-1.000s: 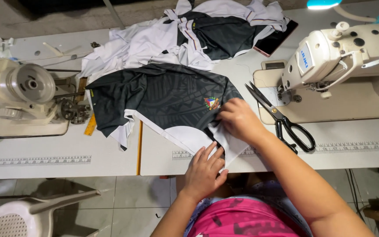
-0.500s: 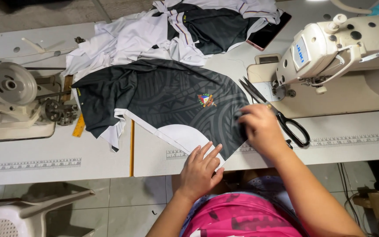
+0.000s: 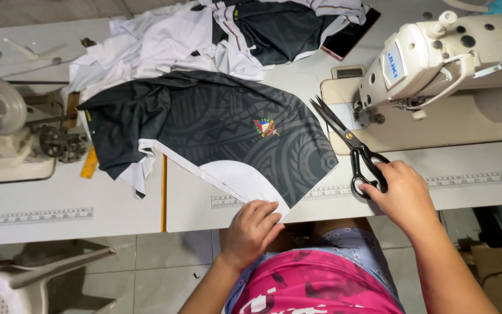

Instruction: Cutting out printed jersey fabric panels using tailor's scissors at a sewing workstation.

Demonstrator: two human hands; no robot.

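A black patterned jersey (image 3: 222, 125) with white trim and a small crest lies spread on the white sewing table (image 3: 42, 200). My left hand (image 3: 251, 229) rests flat on its lower white edge at the table's front. My right hand (image 3: 399, 192) grips the black handles of a pair of scissors (image 3: 350, 145) lying on the table, blades open and pointing up-left toward the jersey's right edge.
A cream sewing machine (image 3: 437, 64) stands at the right, another machine (image 3: 1, 128) at the left. A heap of white and black garments (image 3: 216, 35) lies behind the jersey, with a phone (image 3: 350, 35) beside it. A yellow ruler (image 3: 90, 164) and a white plastic chair (image 3: 7, 291) are at left.
My right hand left the jersey's right edge and moved right onto the scissors' handles. My left hand stayed on the jersey's lower edge. The view shifted slightly.
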